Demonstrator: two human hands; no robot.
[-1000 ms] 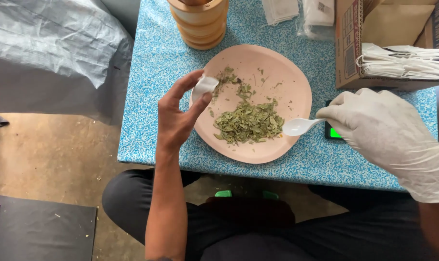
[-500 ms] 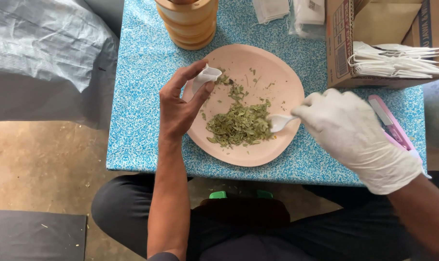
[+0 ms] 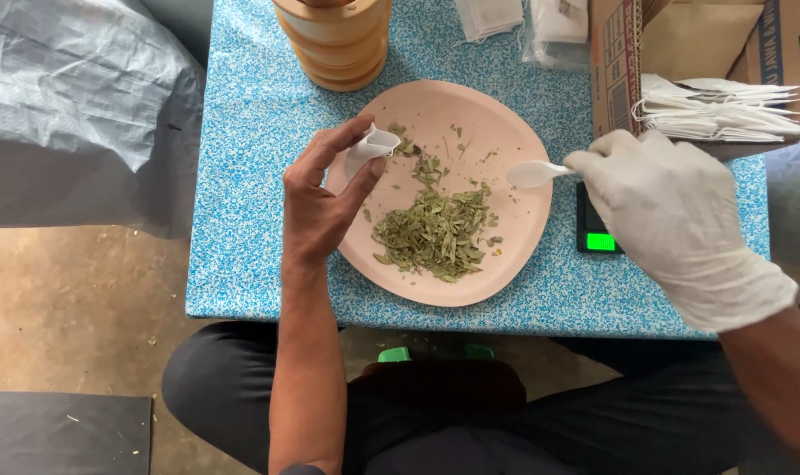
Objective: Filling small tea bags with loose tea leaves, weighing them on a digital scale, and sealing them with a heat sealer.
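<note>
A small table (image 3: 242, 176) with a blue speckled top stands on a bare brown floor, seen from above, with the person's dark-trousered knees below its near edge. A grey plastic sheet (image 3: 74, 97) lies left of the table.

A pale pink plate (image 3: 497, 264) sits in the middle of the table. Behind the plate stands a tan wooden jar (image 3: 338, 44). To the plate's right rear is an open cardboard box (image 3: 629, 53) holding a stack of white paper pouches (image 3: 717, 110). Just right of the plate a small scale (image 3: 598, 233) shows a green lit screen, partly hidden by the right hand.

On the plate's near half lies a heap of dried green leaves (image 3: 435, 233), with loose bits scattered toward the far rim.

The left hand (image 3: 325, 202), bare, is over the plate's left rim, pinching a small white pouch (image 3: 369, 149) held open between thumb and fingers. The right hand (image 3: 673, 220), in a white glove, is closed around the handle of a white plastic spoon (image 3: 532, 173); the bowl hovers over the plate's right side and looks empty.

Judging from this, a good scoop means sliding the spoon under the heap, taking a modest load, and keeping the pouch mouth wide over the plate so spills land there.
</note>
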